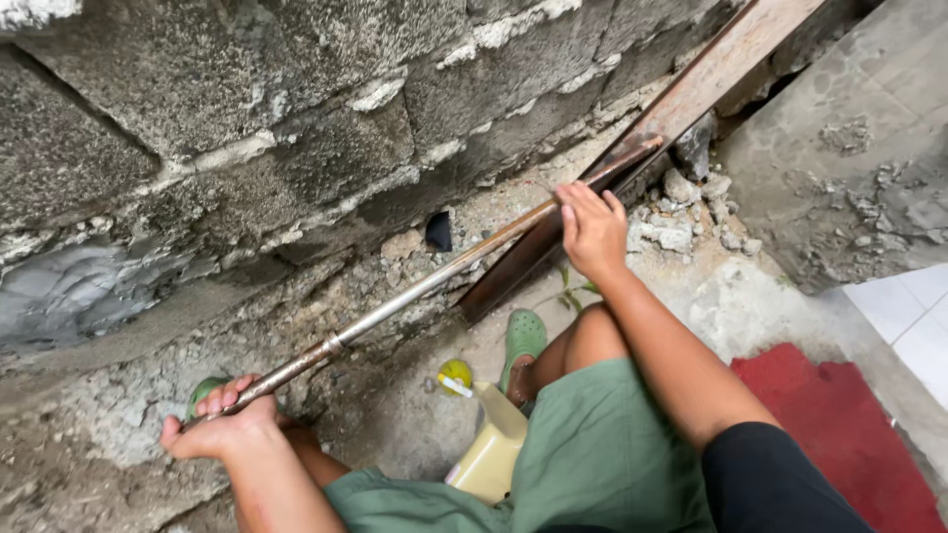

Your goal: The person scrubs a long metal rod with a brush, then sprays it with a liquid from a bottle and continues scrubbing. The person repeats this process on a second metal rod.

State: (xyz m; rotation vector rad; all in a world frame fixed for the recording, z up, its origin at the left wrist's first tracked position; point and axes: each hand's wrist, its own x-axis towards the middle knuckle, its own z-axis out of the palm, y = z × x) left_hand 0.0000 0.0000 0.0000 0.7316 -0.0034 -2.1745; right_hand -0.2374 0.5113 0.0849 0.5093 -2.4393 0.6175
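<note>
1. A long metal pipe (434,281) runs on a slant from lower left to upper right, close along the foot of a block wall (247,109). It is rusty brown at both ends and greyer in the middle, with a joint or collar near its lower third.
2. The left hand (219,422) is closed around the pipe's lower end, fingers wrapped over the top, gripping it.
3. The right hand (591,229) lies on the pipe's upper part, palm down, fingers bent over it. Whether they close fully round the pipe cannot be told.
4. Just beside the upper part of the pipe lies a rusty steel angle bar (553,242), on the same slant; whether they touch cannot be told.
5. A long brown plank (726,59) leans toward the top right corner, beyond the bar.
6. A dark hole (438,231) shows at the base of the wall, just above the pipe.
7. Broken mortar and rubble (681,212) lie on the ground to the right of the right hand.
8. The person crouches, in green shorts (592,464), with green clogs (523,336) on the feet.
9. Between the knees stands a yellowish plastic bottle (492,449); a small yellow-green round object (455,374) lies near it.
10. A red mat (849,424) lies on the concrete floor (839,118) at lower right, with white tiles (918,316) beside it.
</note>
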